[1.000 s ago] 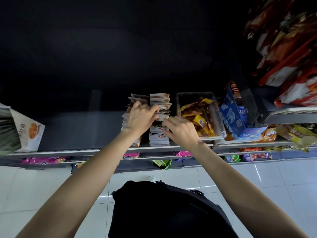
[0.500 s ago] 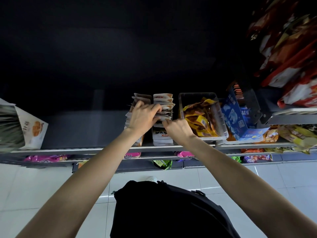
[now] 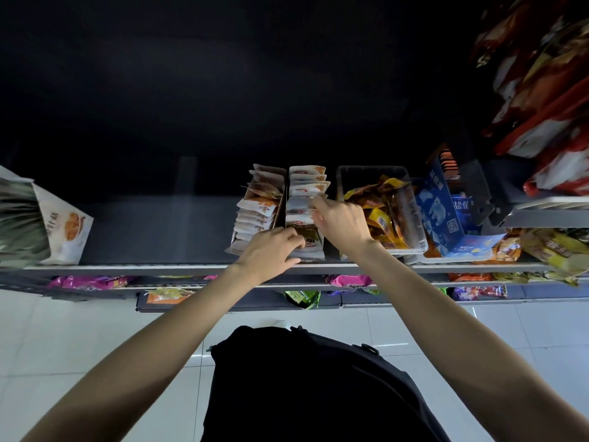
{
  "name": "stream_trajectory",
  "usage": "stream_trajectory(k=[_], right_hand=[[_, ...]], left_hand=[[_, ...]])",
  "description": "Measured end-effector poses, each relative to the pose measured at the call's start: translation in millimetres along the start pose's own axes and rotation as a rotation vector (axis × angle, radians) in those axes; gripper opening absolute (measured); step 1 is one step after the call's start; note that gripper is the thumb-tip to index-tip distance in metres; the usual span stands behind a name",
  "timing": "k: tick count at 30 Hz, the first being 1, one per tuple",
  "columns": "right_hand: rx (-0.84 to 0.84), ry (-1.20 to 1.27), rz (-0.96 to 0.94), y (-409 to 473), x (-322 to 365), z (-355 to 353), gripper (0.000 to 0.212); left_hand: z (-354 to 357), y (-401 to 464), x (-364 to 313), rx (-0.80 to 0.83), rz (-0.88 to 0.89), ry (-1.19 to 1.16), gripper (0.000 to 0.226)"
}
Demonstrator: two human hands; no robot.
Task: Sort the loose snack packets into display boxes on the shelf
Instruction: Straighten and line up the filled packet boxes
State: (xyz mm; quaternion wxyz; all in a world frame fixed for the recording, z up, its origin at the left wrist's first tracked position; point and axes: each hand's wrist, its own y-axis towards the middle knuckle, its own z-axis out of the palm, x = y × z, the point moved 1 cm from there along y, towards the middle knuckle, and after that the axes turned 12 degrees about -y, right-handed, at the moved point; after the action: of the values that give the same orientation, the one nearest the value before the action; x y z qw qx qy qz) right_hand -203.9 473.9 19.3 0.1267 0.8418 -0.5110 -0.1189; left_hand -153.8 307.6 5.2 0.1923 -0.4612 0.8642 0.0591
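Two rows of white snack packets stand upright on the dark shelf (image 3: 153, 231): a left row (image 3: 258, 208) and a right row (image 3: 307, 186). My left hand (image 3: 271, 253) is at the front of the right row, its fingers curled on the front packets (image 3: 310, 242). My right hand (image 3: 339, 223) reaches into the middle of the right row, fingertips pinching the top edges of packets there. A clear plastic bin (image 3: 411, 218) with yellow and orange packets sits just right of my right hand.
A blue carton (image 3: 446, 215) stands in a clear tray right of the bin. Red bags (image 3: 548, 100) hang at the upper right. A large white bag (image 3: 60, 228) stands at the far left. Lower shelves hold pink, green and orange packets. White floor tiles lie below.
My left hand has dropped from the left row's top to the front of the right row. My right hand has moved up and back into the middle of the right row.
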Motion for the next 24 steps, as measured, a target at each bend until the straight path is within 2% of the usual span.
stream_trajectory(k=[3,7,12,15,18,21,24], right_hand=[[0.009,0.077,0.032,-4.2,-3.5,2.5,0.011],[0.068,0.304,0.157,-10.0,-10.0,4.1,0.02],[0.002,0.565,0.362,-15.5,-14.5,-2.1,0.023],[0.023,0.583,0.394,-23.0,-8.3,2.0,0.019],[0.088,0.595,0.401,-31.7,-6.3,7.3,0.017],[0.16,0.577,0.376,-37.8,-3.3,10.6,0.023],[0.175,0.548,0.318,-35.9,1.9,8.6,0.024]], left_hand=[[1.3,4.9,0.8,-0.038,0.018,0.041,0.025],[-4.6,8.0,8.3,-0.36,0.075,-0.064,0.008],[-14.4,14.6,6.2,-0.625,-0.109,-0.269,0.009],[-4.6,14.8,-2.9,-0.631,-0.138,-0.317,0.008],[9.1,9.6,-5.9,-0.536,-0.153,-0.325,0.007],[17.4,1.3,-3.3,-0.443,-0.111,-0.36,0.01],[10.2,-1.8,-6.2,-0.457,-0.042,-0.357,0.008]])
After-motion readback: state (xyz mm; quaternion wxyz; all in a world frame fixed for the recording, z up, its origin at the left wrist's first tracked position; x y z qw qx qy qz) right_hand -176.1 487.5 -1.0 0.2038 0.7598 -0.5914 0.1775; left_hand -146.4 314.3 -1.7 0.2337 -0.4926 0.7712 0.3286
